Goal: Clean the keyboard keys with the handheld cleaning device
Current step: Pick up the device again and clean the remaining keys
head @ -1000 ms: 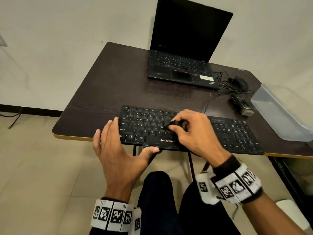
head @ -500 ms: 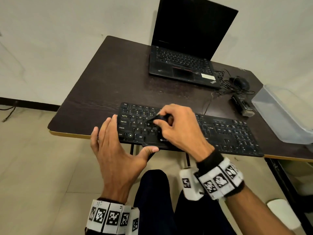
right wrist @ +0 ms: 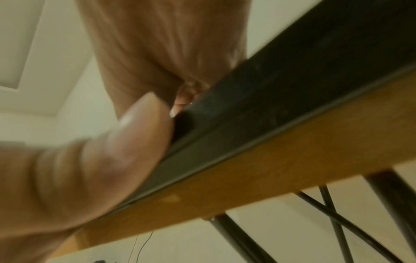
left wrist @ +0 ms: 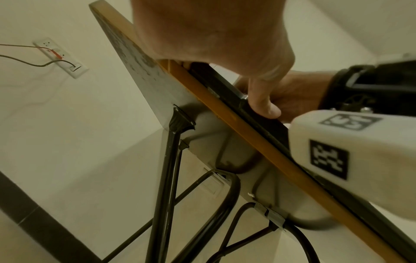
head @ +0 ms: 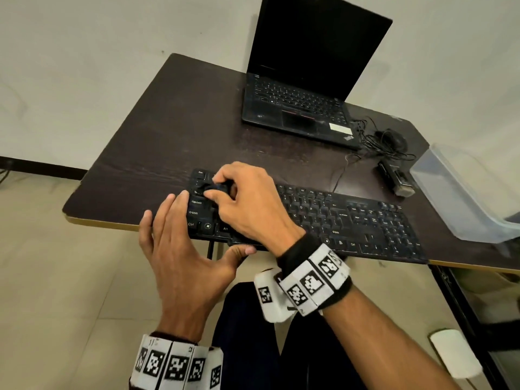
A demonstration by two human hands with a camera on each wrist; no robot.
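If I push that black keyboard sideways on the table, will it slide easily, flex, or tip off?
The keyboard looks thin, flat and rigid, so it would probably slide rather than flex. Its near edge overhangs the table edge, so a push towards the person might tip it off. The left hand braces its left end, thumb on the front edge, which suggests it shifts easily under the cleaning strokes.

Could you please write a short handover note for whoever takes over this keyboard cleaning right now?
Right hand: pinches the small dark cleaning device on the keys at the keyboard's far-left end, near Tab and Caps Lock.
Left hand: fingers straight against the keyboard's left edge, thumb on its front edge, bracing it.
The keyboard lies along the table's near edge, in front of the open laptop.
Done: cannot tell which keys are clean.
Left: judging by position, probably the keys to the right, including the numpad.
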